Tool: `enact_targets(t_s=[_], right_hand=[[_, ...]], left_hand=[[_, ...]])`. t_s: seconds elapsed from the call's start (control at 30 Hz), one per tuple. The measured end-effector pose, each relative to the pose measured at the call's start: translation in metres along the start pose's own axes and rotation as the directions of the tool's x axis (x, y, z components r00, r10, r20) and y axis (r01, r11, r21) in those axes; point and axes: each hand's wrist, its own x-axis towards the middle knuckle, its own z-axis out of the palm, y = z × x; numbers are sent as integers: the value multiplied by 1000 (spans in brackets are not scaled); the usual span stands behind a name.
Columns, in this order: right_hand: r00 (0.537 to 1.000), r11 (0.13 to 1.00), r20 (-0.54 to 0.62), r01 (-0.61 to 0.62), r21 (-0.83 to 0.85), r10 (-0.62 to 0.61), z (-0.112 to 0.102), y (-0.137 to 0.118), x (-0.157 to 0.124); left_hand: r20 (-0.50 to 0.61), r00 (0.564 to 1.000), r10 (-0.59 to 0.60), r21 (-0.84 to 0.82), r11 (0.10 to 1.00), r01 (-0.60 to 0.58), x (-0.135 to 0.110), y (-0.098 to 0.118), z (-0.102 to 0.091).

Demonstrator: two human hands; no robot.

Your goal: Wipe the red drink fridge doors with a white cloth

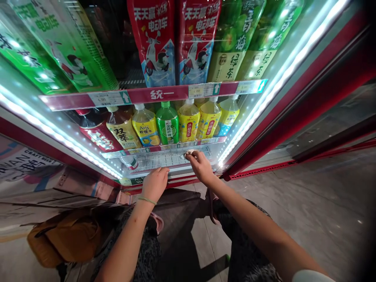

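My right hand (200, 163) reaches over the bottom shelf of a lit drinks fridge. Its thumb and fingers pinch a small whitish thing (187, 154), too small to name. Lower and to the left, my left hand (155, 182) is at the fridge's front lower edge, back upward. Its fingers are curled together and their tips are partly hidden, so what they hold, if anything, does not show. Beneath both hands lies the white wire bottom shelf (152, 160). A red-and-white item (132, 162) lies at that shelf's left end.
Above stands a row of bottles, including a green one (167, 124) and a yellow one (188, 121). Larger bottles fill the shelf behind the red price strip (164, 94). A brown backpack (67, 237) sits on the floor at left. The fridge's red door (293, 102) stands at right.
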Motion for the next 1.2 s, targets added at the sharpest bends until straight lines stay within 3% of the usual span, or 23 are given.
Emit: enact_targets(t_s=[0.1, 0.17, 0.37, 0.47, 0.57, 0.7, 0.8, 0.9, 0.97, 1.03, 1.2], right_hand=[[989, 993, 90, 119, 15, -119, 6, -1, 0], [987, 992, 98, 124, 17, -125, 7, -5, 1], [990, 990, -84, -106, 94, 113, -1, -23, 20], [997, 995, 79, 14, 97, -22, 6, -34, 21], [967, 991, 222, 110, 72, -123, 13, -45, 17], [996, 999, 80, -34, 36, 31, 8, -52, 20], [991, 991, -5, -133, 14, 133, 4, -56, 27], [989, 1000, 147, -26, 14, 24, 10, -67, 30], [963, 998, 265, 47, 41, -56, 16, -76, 31], [953, 996, 295, 46, 71, -65, 18, -83, 33], [987, 987, 116, -126, 96, 115, 22, -88, 41]], left_hand=[[11, 1000, -9, 5, 1000, 9, -3, -4, 0], [13, 1000, -16, 5, 1000, 15, -5, -7, -1], [9, 999, -31, 6, 1000, 31, -7, -12, -3], [12, 999, -45, 16, 999, 45, -9, -16, -4], [7, 997, -74, 25, 997, 74, -13, -20, -7], [-5, 994, -107, 24, 994, 107, -18, -27, -10], [2, 993, -121, 22, 992, 121, -21, -32, -8], [6, 991, -132, 25, 991, 132, -24, -37, -8], [4, 990, -141, 27, 990, 141, -26, -40, -9], [-1, 989, -151, 27, 988, 151, -28, -43, -12], [-18, 984, -177, 18, 984, 178, -31, -52, -17]])
